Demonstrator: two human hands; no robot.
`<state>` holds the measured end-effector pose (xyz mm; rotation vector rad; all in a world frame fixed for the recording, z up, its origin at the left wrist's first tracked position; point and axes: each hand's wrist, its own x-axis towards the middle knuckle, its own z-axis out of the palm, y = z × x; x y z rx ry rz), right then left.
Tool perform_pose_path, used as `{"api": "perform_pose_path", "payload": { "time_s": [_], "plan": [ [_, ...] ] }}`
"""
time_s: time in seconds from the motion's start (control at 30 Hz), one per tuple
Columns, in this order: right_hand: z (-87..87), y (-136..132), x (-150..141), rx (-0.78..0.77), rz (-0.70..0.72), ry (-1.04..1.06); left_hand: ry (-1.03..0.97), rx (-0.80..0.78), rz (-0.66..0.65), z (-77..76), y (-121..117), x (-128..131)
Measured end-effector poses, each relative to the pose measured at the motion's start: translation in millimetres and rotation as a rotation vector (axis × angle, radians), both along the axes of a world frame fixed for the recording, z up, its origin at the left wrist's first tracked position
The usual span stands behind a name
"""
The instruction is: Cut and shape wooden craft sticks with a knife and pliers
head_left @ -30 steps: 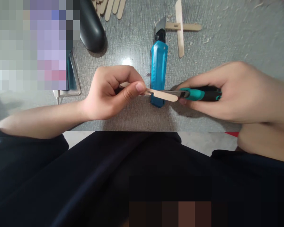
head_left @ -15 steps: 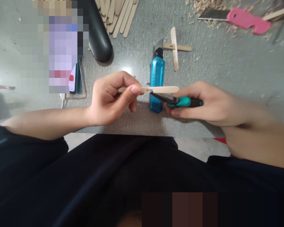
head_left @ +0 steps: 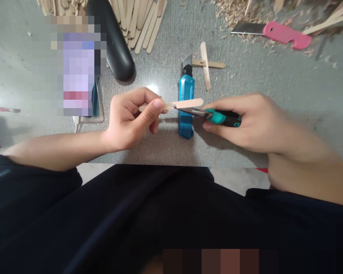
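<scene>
My left hand pinches a wooden craft stick between thumb and fingers, its free end pointing right. My right hand is closed around long-nose pliers with teal and black handles. The tips of the pliers meet the stick at its middle, just right of my left thumb. Whether the jaws grip the wood I cannot tell. Beneath the stick and pliers lies a blue utility knife on the table, blade toward the far side. Two crossed craft sticks rest beside its blade.
A black case and a pile of craft sticks lie at the far side. On the right, a pink-handled knife lies by wood shavings. A phone with a cable is at the left. The table edge is near my body.
The stick's right end has tilted up and turned its flat face more into view. The pliers have rotated slightly, their tips still at the stick's middle. The whole view has shifted a little.
</scene>
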<state>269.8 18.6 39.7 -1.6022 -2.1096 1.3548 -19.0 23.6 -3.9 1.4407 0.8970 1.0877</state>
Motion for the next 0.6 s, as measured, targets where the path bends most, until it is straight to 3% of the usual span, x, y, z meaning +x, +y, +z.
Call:
{"api": "perform_pose_path", "payload": {
  "time_s": [0.2, 0.6],
  "plan": [
    [2.6, -3.7, -0.8, -0.001, 0.041, -0.004, 0.004, 0.027, -0.095, -3.0, 2.0, -0.5],
    [2.2, -2.0, -0.3, -0.045, 0.031, -0.008, 0.002, 0.091, -0.129, -0.9, 4.7, -2.5]
  ]
}}
